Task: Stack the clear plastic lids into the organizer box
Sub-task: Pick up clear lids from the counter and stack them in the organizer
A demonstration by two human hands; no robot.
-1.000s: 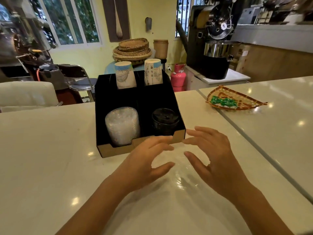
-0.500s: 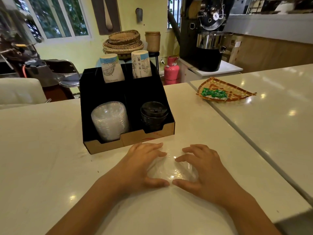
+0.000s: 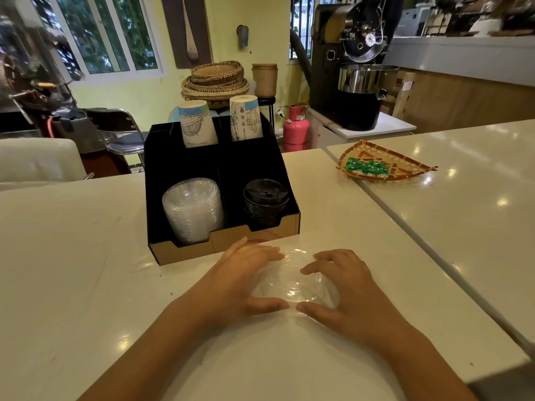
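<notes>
A black cardboard organizer box (image 3: 220, 247) is standing on the white counter (image 3: 72, 256) just beyond both hands. Its low tan front lip is barring a level entry, but the top is lying open. A stack of clear plastic lids (image 3: 192, 209) is filling the front left compartment; a stack of black lids (image 3: 265, 202) is occupying the front right. Bare counter is lying open to the left, and on the right up to a woven tray (image 3: 385, 164).
</notes>
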